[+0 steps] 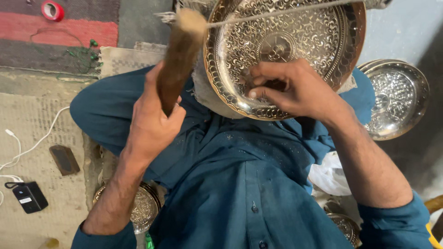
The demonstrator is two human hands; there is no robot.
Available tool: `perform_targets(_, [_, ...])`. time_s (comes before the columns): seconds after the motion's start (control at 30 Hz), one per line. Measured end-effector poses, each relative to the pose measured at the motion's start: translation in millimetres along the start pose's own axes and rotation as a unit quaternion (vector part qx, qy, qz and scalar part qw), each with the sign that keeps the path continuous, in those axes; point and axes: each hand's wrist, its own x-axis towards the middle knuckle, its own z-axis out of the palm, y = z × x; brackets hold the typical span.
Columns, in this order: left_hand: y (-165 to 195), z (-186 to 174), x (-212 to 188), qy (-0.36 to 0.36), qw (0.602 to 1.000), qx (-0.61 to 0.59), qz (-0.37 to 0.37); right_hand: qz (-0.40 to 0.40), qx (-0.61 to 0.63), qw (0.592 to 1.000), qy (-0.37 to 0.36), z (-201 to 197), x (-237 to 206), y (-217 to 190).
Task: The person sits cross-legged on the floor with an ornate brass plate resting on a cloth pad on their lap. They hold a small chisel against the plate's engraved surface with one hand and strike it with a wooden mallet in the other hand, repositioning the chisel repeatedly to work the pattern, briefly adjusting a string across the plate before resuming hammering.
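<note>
A large engraved brass plate point(318, 37) rests tilted on my lap over a grey cloth. My left hand point(154, 122) grips a brown wooden stick point(180, 55) held upright; a taut string runs from its top across the plate. My right hand point(288, 90) rests on the plate's inner face near its lower rim, fingers pinched together on something small that I cannot make out.
A second engraved metal plate point(397, 99) lies on the floor at the right. More small plates sit by my left knee point(145, 207) and lower right point(346, 226). A red tape roll point(52, 10), a white cable, a black charger point(28, 197) and a dark block point(64, 160) lie on the mat at left.
</note>
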Motion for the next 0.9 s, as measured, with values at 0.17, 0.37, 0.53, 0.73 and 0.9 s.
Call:
perform_targets(0.17, [-4.2, -2.7, -0.5, -0.016, 0.997, 0.065, -0.040, -0.017, 0.017, 1.000, 0.005, -1.4, -0.3, -2.8])
perform_targets(0.37, [-0.9, 4.6, -5.7, 0.003, 0.973, -0.166, -0.159, -0.032, 0.004, 0.999, 0.014, 1.7, -2.3, 2.6])
perform_targets(0.53, [6.7, 13.1, -9.0, 0.008, 0.970, -0.162, -0.178, -0.047, -0.002, 0.999, 0.020, 4.2, -2.8, 7.9])
perform_targets(0.73, [0.6, 5.3, -3.9, -0.013, 0.980, -0.146, -0.132, -0.043, 0.007, 0.999, 0.023, 3.4, -3.1, 6.5])
perform_targets(0.9, [2.3, 1.2, 1.7, -0.007, 0.983, -0.077, -0.166, -0.038, 0.007, 0.999, 0.016, 1.9, -2.3, 2.9])
